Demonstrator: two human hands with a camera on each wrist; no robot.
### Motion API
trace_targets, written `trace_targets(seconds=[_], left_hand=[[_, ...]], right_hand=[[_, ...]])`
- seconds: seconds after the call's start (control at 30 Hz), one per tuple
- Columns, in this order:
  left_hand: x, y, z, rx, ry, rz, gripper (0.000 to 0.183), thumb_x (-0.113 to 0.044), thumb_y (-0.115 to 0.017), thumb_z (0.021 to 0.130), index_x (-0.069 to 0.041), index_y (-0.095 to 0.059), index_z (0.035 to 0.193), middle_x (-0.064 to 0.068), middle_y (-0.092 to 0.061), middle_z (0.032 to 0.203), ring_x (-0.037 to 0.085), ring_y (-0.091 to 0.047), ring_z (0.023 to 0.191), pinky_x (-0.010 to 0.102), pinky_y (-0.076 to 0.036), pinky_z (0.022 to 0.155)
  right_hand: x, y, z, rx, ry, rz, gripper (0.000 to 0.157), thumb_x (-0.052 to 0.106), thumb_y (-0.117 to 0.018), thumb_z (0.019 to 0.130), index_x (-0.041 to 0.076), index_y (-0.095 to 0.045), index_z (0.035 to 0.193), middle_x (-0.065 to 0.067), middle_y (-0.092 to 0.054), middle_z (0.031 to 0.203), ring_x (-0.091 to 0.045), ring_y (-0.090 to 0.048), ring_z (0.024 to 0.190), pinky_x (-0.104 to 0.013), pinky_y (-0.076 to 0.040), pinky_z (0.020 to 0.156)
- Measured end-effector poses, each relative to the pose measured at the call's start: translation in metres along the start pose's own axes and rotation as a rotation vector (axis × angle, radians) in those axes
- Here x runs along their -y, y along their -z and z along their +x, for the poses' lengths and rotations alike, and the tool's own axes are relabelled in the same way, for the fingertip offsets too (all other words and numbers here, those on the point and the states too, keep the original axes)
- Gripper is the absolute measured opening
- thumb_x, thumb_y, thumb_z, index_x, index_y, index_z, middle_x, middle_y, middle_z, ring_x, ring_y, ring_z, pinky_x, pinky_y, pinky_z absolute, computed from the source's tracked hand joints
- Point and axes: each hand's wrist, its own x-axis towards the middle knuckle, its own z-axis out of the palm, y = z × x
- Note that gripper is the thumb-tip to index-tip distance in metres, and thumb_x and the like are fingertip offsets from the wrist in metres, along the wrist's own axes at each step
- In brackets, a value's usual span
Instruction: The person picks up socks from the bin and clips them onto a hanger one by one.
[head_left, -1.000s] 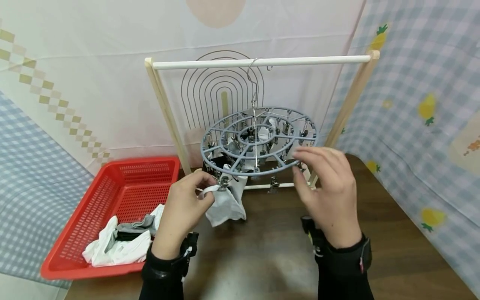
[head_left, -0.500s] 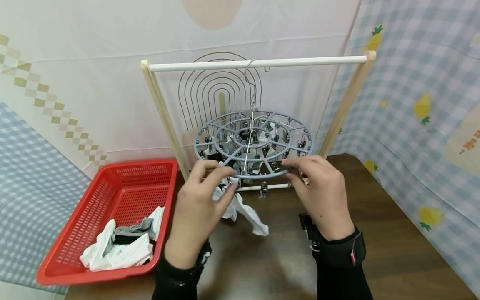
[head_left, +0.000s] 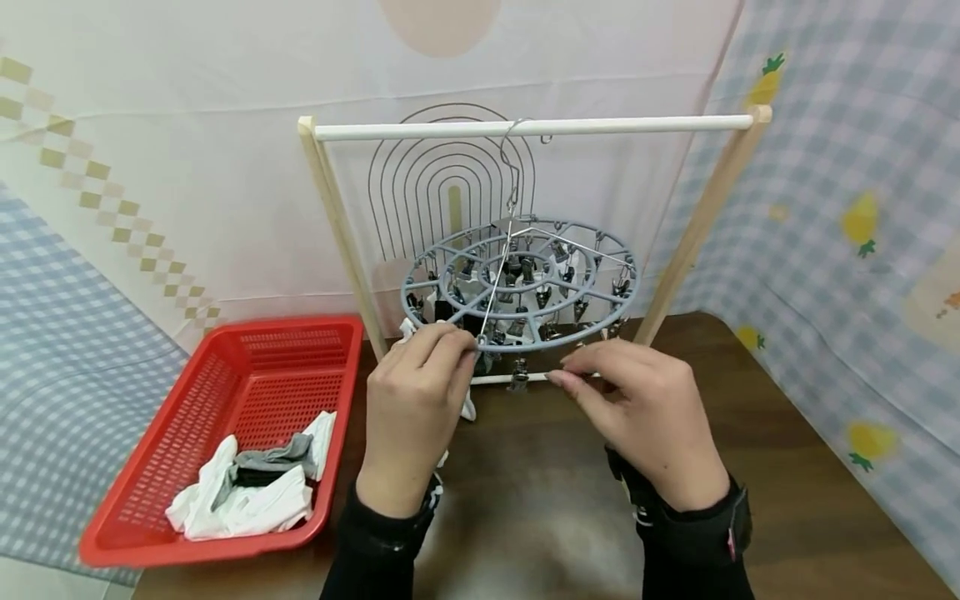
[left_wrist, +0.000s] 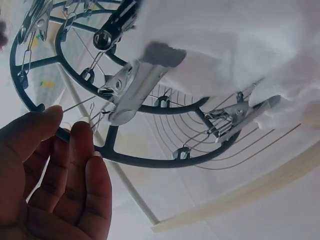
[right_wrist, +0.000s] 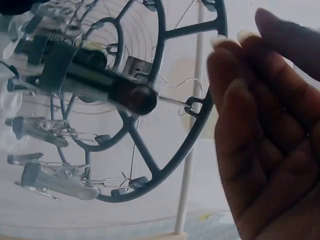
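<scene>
A round grey clip hanger (head_left: 532, 344) hangs by its metal hook from a rack's bar. My left hand (head_left: 416, 400) pinches its near rim between thumb and fingers, beside a metal clip (left_wrist: 137, 90) in the left wrist view. White cloth pieces (left_wrist: 240, 40) hang from clips there; in the head view the left hand hides most of them. My right hand (head_left: 652, 408) is just below the rim's near right, fingers bent loosely and nothing between them. The right wrist view has those fingers beside the rim, with a dark clip (right_wrist: 95, 80) swinging near.
A white-barred wooden rack (head_left: 420, 131) stands at the back of the dark wood table (head_left: 525, 500). A red basket (head_left: 202, 550) to the left contains white, grey and black cloth items (head_left: 247, 500). Patterned curtains (head_left: 825, 317) surround the table.
My left hand has gone from a white sock at a clip to the hanger's rim. The hanger has turned, carrying the sock left behind that hand. My right hand has left the rim.
</scene>
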Motion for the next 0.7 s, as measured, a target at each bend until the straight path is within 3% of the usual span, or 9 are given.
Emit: trace_targets(seconds=[0.07,0.17,0.23,0.3,0.37,0.53,0.7], left_hand=[[0.000,0.001,-0.001,0.001,0.004,0.010,0.005,-0.013,-0.067,0.091,-0.010,-0.071,0.093,0.004,-0.070,0.095,0.021,-0.065,0.083,0.040,-0.058,0.073],[0.000,0.001,-0.001,-0.002,0.006,0.011,0.006,-0.013,-0.066,0.091,-0.010,-0.071,0.093,0.004,-0.069,0.095,0.021,-0.065,0.081,0.040,-0.058,0.071],[-0.001,-0.001,-0.001,-0.001,-0.003,0.009,0.006,-0.014,-0.067,0.091,-0.011,-0.071,0.094,0.004,-0.069,0.096,0.020,-0.065,0.081,0.040,-0.058,0.070],[-0.006,-0.006,-0.001,-0.004,-0.013,0.015,0.007,-0.016,-0.069,0.090,-0.012,-0.071,0.095,0.003,-0.069,0.097,0.019,-0.065,0.082,0.039,-0.057,0.070],[-0.013,-0.014,0.000,0.004,-0.036,0.003,0.008,-0.018,-0.070,0.090,-0.012,-0.071,0.096,0.002,-0.069,0.098,0.017,-0.065,0.083,0.038,-0.057,0.069],[-0.029,-0.032,0.007,0.051,-0.072,-0.039,0.009,-0.019,-0.067,0.092,-0.013,-0.071,0.098,0.000,-0.068,0.100,0.014,-0.065,0.086,0.033,-0.058,0.072],[-0.031,-0.034,0.007,0.093,-0.055,-0.079,0.010,-0.015,-0.065,0.093,-0.013,-0.071,0.101,0.000,-0.067,0.103,0.012,-0.064,0.088,0.030,-0.058,0.072]], right_hand=[[0.000,-0.005,-0.002,0.115,-0.043,-0.032,0.007,0.018,-0.070,0.090,0.020,-0.074,0.095,0.007,-0.072,0.087,-0.003,-0.056,0.072,-0.027,-0.048,0.062],[-0.007,-0.027,-0.001,0.295,-0.133,-0.074,0.016,0.017,-0.061,0.095,0.017,-0.072,0.106,0.005,-0.072,0.085,-0.006,-0.058,0.069,-0.034,-0.051,0.061],[-0.015,-0.050,-0.001,0.334,-0.192,-0.052,0.028,0.010,-0.059,0.095,0.013,-0.068,0.121,0.000,-0.073,0.084,-0.008,-0.058,0.065,-0.035,-0.051,0.059],[-0.024,-0.070,-0.002,0.300,-0.245,-0.020,0.035,0.010,-0.062,0.094,0.013,-0.063,0.128,-0.002,-0.069,0.080,-0.008,-0.052,0.062,-0.034,-0.047,0.057],[-0.030,-0.078,-0.007,0.218,-0.306,0.010,0.041,0.013,-0.067,0.092,0.011,-0.060,0.132,-0.006,-0.069,0.087,-0.010,-0.052,0.064,-0.034,-0.046,0.058],[-0.034,-0.066,-0.010,0.061,-0.455,0.025,0.031,0.021,-0.071,0.090,0.013,-0.069,0.120,-0.010,-0.071,0.113,-0.017,-0.062,0.082,-0.039,-0.049,0.066],[-0.035,-0.058,-0.012,0.026,-0.528,0.038,0.029,0.019,-0.072,0.090,0.016,-0.070,0.118,-0.006,-0.073,0.106,-0.015,-0.062,0.078,-0.038,-0.049,0.064]])
